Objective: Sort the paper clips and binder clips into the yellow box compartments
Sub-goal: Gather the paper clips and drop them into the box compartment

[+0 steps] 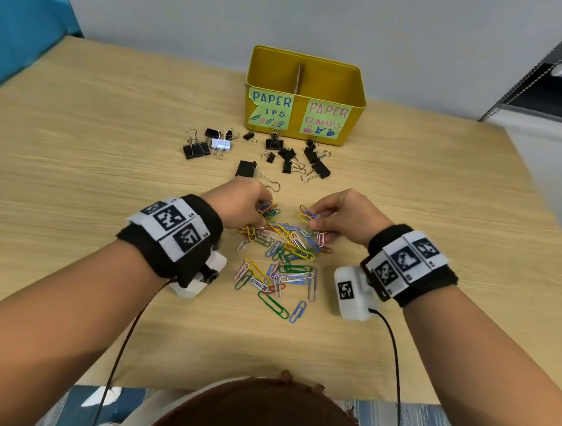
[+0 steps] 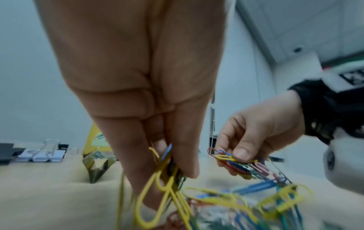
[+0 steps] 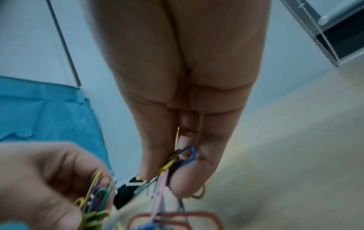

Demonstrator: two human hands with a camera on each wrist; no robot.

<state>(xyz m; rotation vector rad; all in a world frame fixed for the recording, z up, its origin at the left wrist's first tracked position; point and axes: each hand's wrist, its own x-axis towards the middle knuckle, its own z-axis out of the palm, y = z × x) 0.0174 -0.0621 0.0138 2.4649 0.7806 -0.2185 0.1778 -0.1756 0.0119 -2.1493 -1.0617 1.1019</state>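
Paper clips heaped on the near bench, between both wrists. They look light, thin and springy, and prone to hook together; best pinched in small bunches across the flat loops, or strays will dangle. Binder clips scattered farther off, just before the yellow box, whose divider splits left "paper clips" from right "paper clamps". They are stiffer, so take those by body or wire handles.

Left hand: palm down, fingers pressed together, pinching a bunch of clips, yellow foremost. Right hand: mirrored pose, thumb and fingers pinching a mixed bunch. Both hover over the heap's far edge.
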